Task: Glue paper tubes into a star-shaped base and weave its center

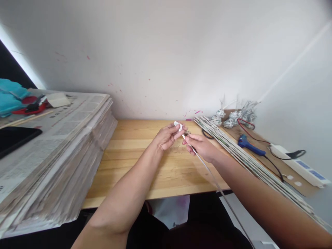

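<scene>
Over the middle of the wooden table, my left hand (pixel 167 137) pinches a small folded end of white paper (pixel 178 126) between thumb and fingers. Close beside it, my right hand (pixel 201 146) is closed around a long thin rod (pixel 211 176), pale near the hands. The rod slants from the paper end down past the table's front edge towards the lower right. Whether the paper and the rod are one rolled piece, I cannot tell. Something small and dark shows by my right fingertips, too unclear to name.
A tall newspaper stack (pixel 95 138) fills the left, bearing a black phone (pixel 19 138), red-handled scissors (pixel 31 108) and blue cloth (pixel 11 97). At right lie rolled paper sticks (pixel 233 152), a blue glue gun (pixel 250 145), a power strip (pixel 298 164) and woven paper pieces (pixel 236 118).
</scene>
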`<state>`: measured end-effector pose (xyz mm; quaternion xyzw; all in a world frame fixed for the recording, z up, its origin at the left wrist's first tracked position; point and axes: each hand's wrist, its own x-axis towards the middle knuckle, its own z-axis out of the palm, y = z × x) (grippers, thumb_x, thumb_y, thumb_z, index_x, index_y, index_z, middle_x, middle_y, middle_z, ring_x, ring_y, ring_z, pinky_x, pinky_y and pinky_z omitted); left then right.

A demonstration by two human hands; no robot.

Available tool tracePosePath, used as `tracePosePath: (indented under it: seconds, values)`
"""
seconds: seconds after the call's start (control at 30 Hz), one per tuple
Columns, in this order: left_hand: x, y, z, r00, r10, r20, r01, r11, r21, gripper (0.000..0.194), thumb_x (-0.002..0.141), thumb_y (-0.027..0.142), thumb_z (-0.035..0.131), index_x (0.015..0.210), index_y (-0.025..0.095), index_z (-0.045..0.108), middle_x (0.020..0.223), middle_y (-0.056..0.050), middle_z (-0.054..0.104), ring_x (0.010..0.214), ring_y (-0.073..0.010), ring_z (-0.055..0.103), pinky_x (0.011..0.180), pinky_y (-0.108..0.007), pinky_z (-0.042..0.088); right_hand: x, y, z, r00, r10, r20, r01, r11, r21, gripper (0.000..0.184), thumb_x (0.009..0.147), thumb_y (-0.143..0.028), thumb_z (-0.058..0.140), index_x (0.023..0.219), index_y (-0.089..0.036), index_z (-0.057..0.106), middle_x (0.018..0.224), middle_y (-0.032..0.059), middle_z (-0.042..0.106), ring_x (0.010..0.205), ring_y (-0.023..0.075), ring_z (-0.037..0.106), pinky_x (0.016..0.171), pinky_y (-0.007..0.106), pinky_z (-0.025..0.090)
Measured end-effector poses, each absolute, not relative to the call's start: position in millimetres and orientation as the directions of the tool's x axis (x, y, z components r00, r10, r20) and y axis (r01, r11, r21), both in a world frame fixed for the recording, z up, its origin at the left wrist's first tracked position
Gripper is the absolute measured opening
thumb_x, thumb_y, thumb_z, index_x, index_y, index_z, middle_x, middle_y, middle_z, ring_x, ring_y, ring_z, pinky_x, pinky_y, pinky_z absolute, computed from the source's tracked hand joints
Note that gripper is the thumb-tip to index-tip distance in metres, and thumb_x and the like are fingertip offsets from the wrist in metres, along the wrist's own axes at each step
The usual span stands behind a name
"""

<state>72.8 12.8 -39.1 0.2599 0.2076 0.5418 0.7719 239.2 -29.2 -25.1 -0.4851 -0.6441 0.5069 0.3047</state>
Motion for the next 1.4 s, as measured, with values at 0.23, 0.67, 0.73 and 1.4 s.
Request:
tracePosePath:
  seconds: [0.23,0.67,0.73,1.4]
  values:
    - [75,14,-42,0.318,0.945,-0.080,-0.707,0.293,0.644,0.011,0.085,0.002,0.059,0.086,0.010,0.067,0.088,-0.008,0.073,0.081,-0.0146,0.073,0.074,-0.019,0.059,238,-37,-36,-0.262,0.963,0.070,0.453,0.187,-0.872,0.035,0.085,-0.054,0.056,0.087,-0.019,0.057,0.060,-0.0040,0.049,0.052,0.0113,0.044,0.052,0.025,0.032]
    - [74,15,-45,0.369,0.927,-0.069,-0.668,0.317,0.673,0.014,0.082,0.000,0.060,0.089,0.010,0.066,0.086,-0.005,0.071,0.075,-0.0098,0.070,0.066,-0.013,0.056,233,-43,-35,-0.155,0.974,0.164,0.589,0.225,-0.776,0.034,0.092,-0.041,0.047,0.083,-0.016,0.068,0.055,-0.0020,0.056,0.047,0.0106,0.050,0.051,0.023,0.038]
    - [74,14,-47,0.374,0.924,-0.082,-0.651,0.324,0.686,0.016,0.082,-0.001,0.061,0.092,0.010,0.067,0.088,-0.006,0.072,0.076,-0.0100,0.070,0.068,-0.013,0.056,234,-43,-34,-0.164,0.983,0.084,0.480,0.154,-0.863,0.034,0.091,-0.042,0.049,0.083,-0.015,0.067,0.053,-0.0032,0.053,0.044,0.0097,0.048,0.047,0.023,0.039]
    - [79,13,-45,0.299,0.945,-0.136,-0.583,0.293,0.758,0.013,0.090,0.015,0.058,0.096,0.012,0.069,0.084,-0.007,0.072,0.073,-0.0124,0.071,0.069,-0.020,0.058,235,-40,-50,-0.164,0.922,0.350,0.730,0.353,-0.586,0.031,0.091,-0.035,0.048,0.079,-0.018,0.072,0.054,-0.0019,0.054,0.052,0.0122,0.045,0.055,0.025,0.029]
